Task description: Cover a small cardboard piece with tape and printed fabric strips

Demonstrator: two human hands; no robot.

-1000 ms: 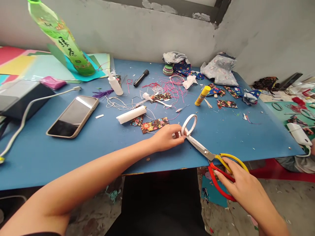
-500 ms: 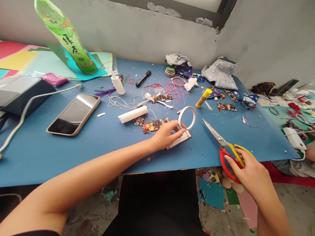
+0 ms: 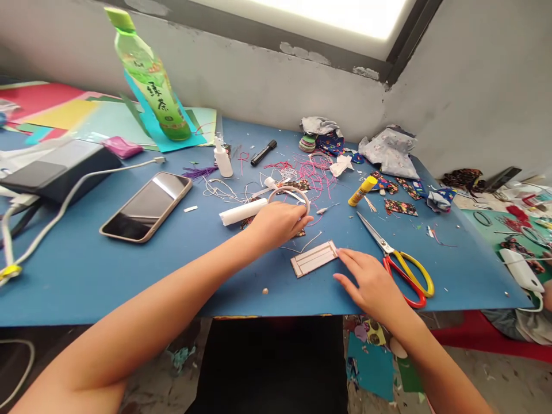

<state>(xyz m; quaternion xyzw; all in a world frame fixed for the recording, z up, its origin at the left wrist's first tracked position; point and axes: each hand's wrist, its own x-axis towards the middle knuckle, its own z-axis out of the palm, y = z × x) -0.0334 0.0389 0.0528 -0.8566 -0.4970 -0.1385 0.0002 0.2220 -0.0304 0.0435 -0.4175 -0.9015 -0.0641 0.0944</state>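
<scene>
On the blue bench (image 3: 129,270), the scissors (image 3: 399,261) now lie released; the right hand (image 3: 371,283), fingers spread, touches the card (image 3: 314,259), while the left hand (image 3: 276,223) grips the ring (image 3: 288,190), moved farther back

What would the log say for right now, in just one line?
left hand: grips white ring | right hand: open, fingertip by card strip | scissors: lying on blue table, beside right hand

Craft workspace, possibly in a home: blue table (image 3: 129,270) strewn with scissors (image 3: 390,250), glue stick (image 3: 362,191), pink threads (image 3: 319,171) and fabric scraps (image 3: 390,148) at centre right; coloured paper sheets (image 3: 64,113) at upper left; rough plastered wall (image 3: 259,86) behind.
</scene>
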